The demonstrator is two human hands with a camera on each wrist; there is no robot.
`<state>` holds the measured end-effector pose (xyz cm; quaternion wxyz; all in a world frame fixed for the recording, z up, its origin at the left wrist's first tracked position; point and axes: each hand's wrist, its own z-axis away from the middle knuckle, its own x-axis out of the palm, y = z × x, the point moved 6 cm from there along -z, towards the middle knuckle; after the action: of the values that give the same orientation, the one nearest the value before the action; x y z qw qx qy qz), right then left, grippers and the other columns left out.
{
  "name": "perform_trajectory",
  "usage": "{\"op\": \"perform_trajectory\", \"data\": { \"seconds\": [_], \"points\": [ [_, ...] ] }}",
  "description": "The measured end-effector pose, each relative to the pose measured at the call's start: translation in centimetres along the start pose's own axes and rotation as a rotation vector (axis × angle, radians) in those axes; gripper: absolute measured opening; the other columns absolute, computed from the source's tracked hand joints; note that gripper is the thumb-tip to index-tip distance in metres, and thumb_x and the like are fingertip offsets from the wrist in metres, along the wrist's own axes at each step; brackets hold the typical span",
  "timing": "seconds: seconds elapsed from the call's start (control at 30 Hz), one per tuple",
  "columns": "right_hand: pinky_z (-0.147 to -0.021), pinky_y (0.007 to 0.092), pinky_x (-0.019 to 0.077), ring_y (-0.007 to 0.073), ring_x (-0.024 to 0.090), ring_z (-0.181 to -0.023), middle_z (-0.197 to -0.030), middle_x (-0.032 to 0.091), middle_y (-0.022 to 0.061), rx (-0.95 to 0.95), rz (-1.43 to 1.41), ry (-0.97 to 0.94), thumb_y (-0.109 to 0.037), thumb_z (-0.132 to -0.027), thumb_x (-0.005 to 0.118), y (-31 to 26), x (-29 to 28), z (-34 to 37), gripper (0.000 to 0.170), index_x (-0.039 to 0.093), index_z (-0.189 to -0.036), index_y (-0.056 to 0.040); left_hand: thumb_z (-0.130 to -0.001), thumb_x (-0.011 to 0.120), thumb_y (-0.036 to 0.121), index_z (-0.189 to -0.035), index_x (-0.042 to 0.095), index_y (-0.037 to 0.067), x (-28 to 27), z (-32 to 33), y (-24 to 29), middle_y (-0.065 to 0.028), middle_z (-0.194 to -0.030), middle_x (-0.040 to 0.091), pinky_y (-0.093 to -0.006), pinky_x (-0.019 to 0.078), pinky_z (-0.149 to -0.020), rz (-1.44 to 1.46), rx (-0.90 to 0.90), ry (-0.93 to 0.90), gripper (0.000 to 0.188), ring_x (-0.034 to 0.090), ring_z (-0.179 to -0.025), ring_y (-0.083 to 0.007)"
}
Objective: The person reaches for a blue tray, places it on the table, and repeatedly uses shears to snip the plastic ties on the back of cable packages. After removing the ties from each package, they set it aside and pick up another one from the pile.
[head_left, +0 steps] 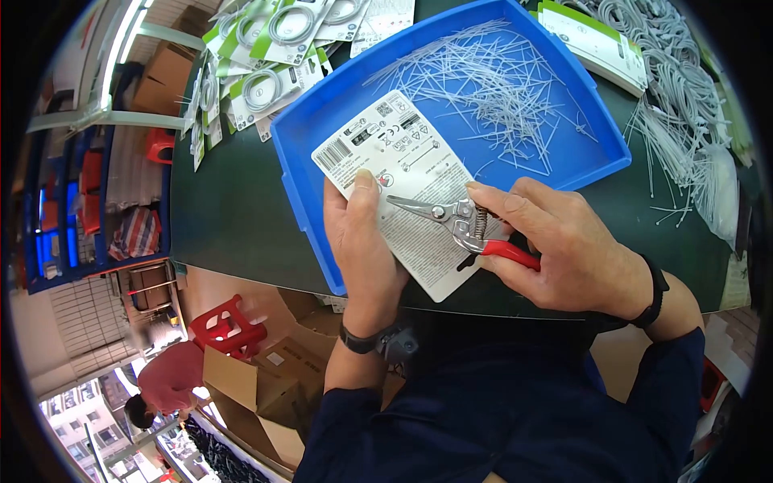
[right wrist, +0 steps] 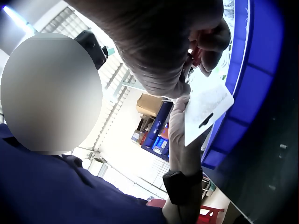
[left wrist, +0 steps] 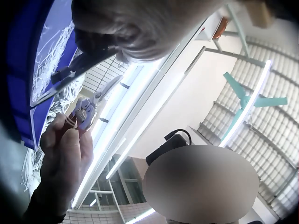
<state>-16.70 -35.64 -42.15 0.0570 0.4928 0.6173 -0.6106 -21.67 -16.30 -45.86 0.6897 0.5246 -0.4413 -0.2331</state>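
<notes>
My left hand (head_left: 364, 249) holds a white printed packaging card (head_left: 431, 165) by its left side, thumb on the printed face and fingers hidden behind. The card tilts over the front of a blue tray (head_left: 296, 189); its hanging slot is toward me, also visible on the card (right wrist: 198, 133) in the right wrist view. My right hand (head_left: 576, 241) grips red-handled spring snips (head_left: 441, 212), their pointed blades lying across the card's face toward my left thumb. In the left wrist view, my right hand (left wrist: 67, 158) curls round the handles of the snips (left wrist: 85, 109).
Many thin white plastic strips (head_left: 491, 80) lie in the tray. Carded coiled cables (head_left: 266, 88) pile up at the back left. Grey cable bundles (head_left: 660, 56) and long white ties (head_left: 664, 141) lie at right. Beyond the green table (head_left: 229, 217), a person (head_left: 169, 374) bends near cardboard boxes (head_left: 282, 378).
</notes>
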Motion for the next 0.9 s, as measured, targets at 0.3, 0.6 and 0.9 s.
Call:
{"op": "perform_trajectory", "data": {
  "seconds": [0.3, 0.6, 0.9],
  "points": [
    [-0.061, 0.0276, 0.0458, 0.014, 0.053, -0.067, -0.092, 0.061, 0.0078, -0.042, -0.043, 0.184, -0.002, -0.069, 0.081, -0.5, -4.2, -2.0, 0.078, 0.059, -0.144, -0.0018, -0.108, 0.058, 0.014, -0.129, 0.061, -0.002, -6.5, -0.7, 5.9, -0.0121, -0.123, 0.073, -0.0369, 0.055, -0.098, 0.012, 0.094, -0.018, 0.027, 0.07, -0.111, -0.0205],
    [-0.065, 0.0309, 0.0499, 0.0207, 0.06, -0.075, -0.097, 0.063, 0.0113, -0.154, -0.104, 0.043, -0.003, -0.068, 0.085, -3.2, -1.2, -4.1, 0.08, 0.059, -0.144, -0.0018, -0.117, 0.03, 0.041, -0.086, 0.047, 0.014, -5.4, -2.9, 4.4, 0.0024, -0.066, 0.041, -0.0313, 0.0387, -0.071, 0.599, 0.022, -0.432, 0.044, 0.038, -0.07, -0.0134],
    [-0.066, 0.0366, 0.0534, 0.028, 0.067, -0.081, -0.094, 0.061, 0.0134, -0.138, -0.03, -0.163, -0.007, -0.068, 0.089, -3.1, 1.3, -2.9, 0.08, 0.059, -0.142, -0.0032, -0.118, 0.021, 0.043, -0.094, 0.058, 0.012, -4.0, -3.6, 5.2, 0.0019, -0.066, 0.046, -0.0323, 0.0413, -0.068, 0.619, 0.071, -0.632, 0.054, 0.04, -0.069, -0.0152]
  ]
}}
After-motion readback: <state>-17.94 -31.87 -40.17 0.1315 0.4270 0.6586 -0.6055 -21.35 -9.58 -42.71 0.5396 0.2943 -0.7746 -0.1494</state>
